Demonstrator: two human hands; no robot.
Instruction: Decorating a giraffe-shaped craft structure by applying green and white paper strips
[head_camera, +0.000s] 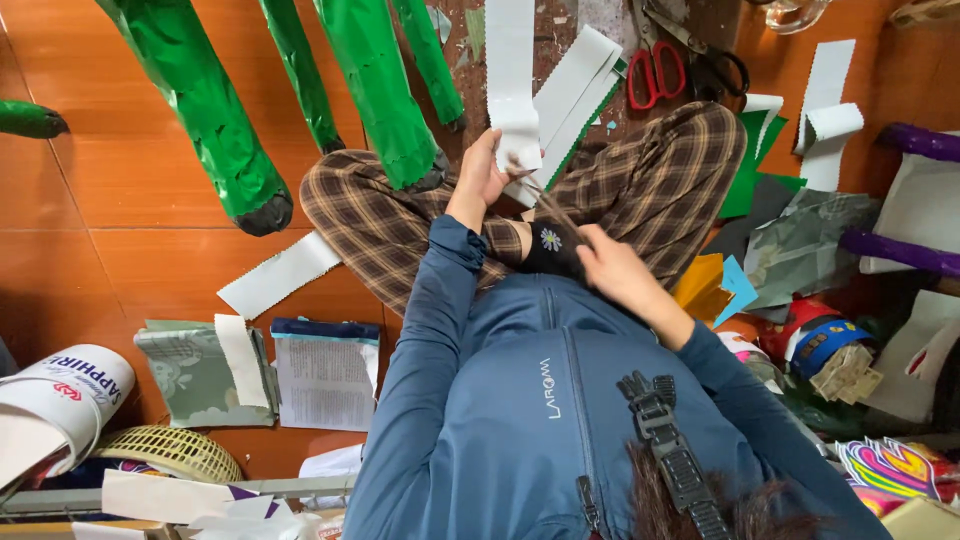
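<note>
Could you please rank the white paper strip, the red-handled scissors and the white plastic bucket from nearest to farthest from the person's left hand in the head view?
From the left hand:
1. White paper strip: held in that hand, running up the picture.
2. Red-handled scissors: on the floor beyond the knees, toward the right.
3. White plastic bucket: lying at the lower left edge.

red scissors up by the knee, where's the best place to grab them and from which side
Take the red-handled scissors by the two red loops, the widest and most exposed part. They lie flat on the floor past the plaid-trousered knee, loops nearest the knee and blades pointing away. Coming from the knee side looks best; black-handled scissors crowd one flank.
</note>
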